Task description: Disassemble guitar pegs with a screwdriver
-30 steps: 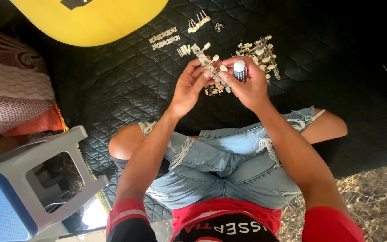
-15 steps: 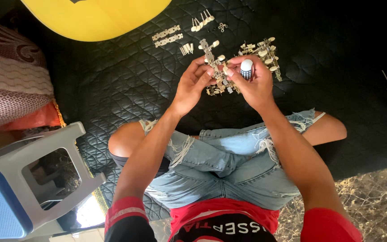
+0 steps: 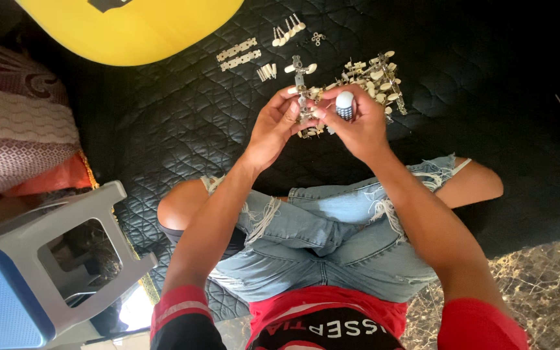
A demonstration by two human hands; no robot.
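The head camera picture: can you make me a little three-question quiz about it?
1. True or false: the right hand holds a tool with a white-tipped handle.
2. What does the left hand hold? A) metal tuner strip B) cup
3. What colour is the guitar body at the top?

Key: 1 true; 2 A; 3 yellow.

Tuner pile [image 3: 371, 74] on mat [image 3: 163, 123] beyond hands, guitar body [image 3: 131, 26] far left, stool [image 3: 40, 259] left of knees
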